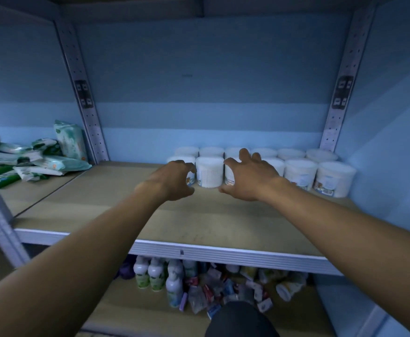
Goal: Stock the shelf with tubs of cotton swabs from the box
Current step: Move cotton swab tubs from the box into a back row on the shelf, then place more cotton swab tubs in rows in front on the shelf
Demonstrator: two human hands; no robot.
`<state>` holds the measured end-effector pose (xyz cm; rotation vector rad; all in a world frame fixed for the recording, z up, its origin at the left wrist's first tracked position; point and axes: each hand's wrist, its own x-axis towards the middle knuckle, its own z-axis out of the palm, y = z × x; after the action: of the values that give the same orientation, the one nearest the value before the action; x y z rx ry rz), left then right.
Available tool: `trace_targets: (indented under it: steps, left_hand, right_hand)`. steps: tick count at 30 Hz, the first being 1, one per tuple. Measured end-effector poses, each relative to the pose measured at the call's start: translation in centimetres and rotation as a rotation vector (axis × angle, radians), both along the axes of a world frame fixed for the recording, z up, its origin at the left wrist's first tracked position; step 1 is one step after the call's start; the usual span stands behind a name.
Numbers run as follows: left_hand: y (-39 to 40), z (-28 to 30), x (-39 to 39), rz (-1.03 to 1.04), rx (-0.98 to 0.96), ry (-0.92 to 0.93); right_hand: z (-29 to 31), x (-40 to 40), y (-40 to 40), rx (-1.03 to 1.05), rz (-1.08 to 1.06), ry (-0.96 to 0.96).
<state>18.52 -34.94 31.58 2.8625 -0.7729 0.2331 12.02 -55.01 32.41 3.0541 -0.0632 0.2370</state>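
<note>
Two rows of white cotton swab tubs [300, 173] stand at the back right of the wooden shelf [199, 224]. Both my arms reach in to the front row's left end. My left hand [172, 181] has its fingers curled round the leftmost tub [191, 178], which it mostly hides. One tub [209, 171] stands free between my hands. My right hand [250, 178] is spread in front of the labelled tub [230, 180], fingers raised and apart, thumb low by its base. The box is out of view.
Green and white wipe packs [36, 156] are piled on the neighbouring shelf to the left, past a perforated upright [87, 117]. Another upright [337, 113] stands at the back right. Bottles [155, 276] and small packets [223, 288] fill the shelf below.
</note>
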Motion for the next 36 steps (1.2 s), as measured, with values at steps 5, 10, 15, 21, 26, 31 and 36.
trace_targets:
  steps: [5, 10, 15, 21, 26, 31, 36]
  left_hand:
    - [-0.6, 0.7, -2.0, 0.014, -0.033, -0.010]
    - [0.0, 1.6, -3.7, 0.023, -0.031, -0.020]
    - [0.3, 2.4, -4.8, -0.003, -0.024, -0.035]
    - [-1.1, 1.5, -6.7, -0.092, -0.090, -0.006]
    - [-3.5, 0.0, -6.5, -0.187, -0.137, 0.031]
    - [-6.4, -1.5, -4.9, -0.277, -0.181, 0.033]
    - [-9.8, -3.1, -4.1, -0.369, -0.208, 0.046]
  right_hand:
    - [0.4, -2.0, -0.6, 0.007, 0.011, -0.021]
    - [0.1, -4.2, -0.7, 0.033, 0.002, -0.013]
    - [-0.5, -6.4, -0.8, 0.064, -0.045, 0.003]
    - [-1.2, -8.7, -1.7, 0.137, -0.092, 0.016]
    - [-2.9, -9.2, -3.7, 0.244, -0.179, 0.043]
    - [-4.4, -9.3, -6.0, 0.275, -0.264, -0.002]
    - [-5.8, -9.7, -8.3, 0.287, -0.332, -0.089]
